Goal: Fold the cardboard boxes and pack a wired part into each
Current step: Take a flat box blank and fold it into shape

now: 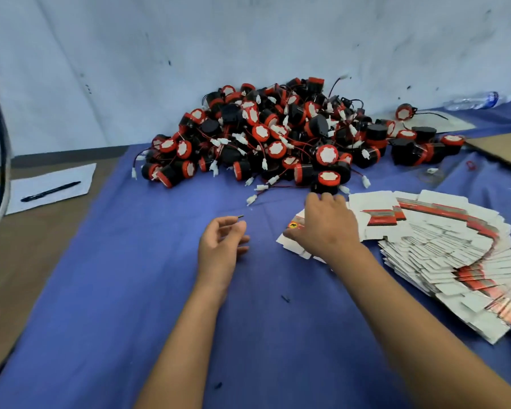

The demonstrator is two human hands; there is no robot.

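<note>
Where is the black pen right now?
In the head view, the black pen lies at far left on a white sheet of paper, beside the blue cloth.

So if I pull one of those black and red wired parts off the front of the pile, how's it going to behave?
The wired part will probably drag neighbours along, since the red leads in the pile look tangled. Its drum shape suggests it may roll if laid on its side on the blue cloth. The lead will likely dangle limply.
</note>
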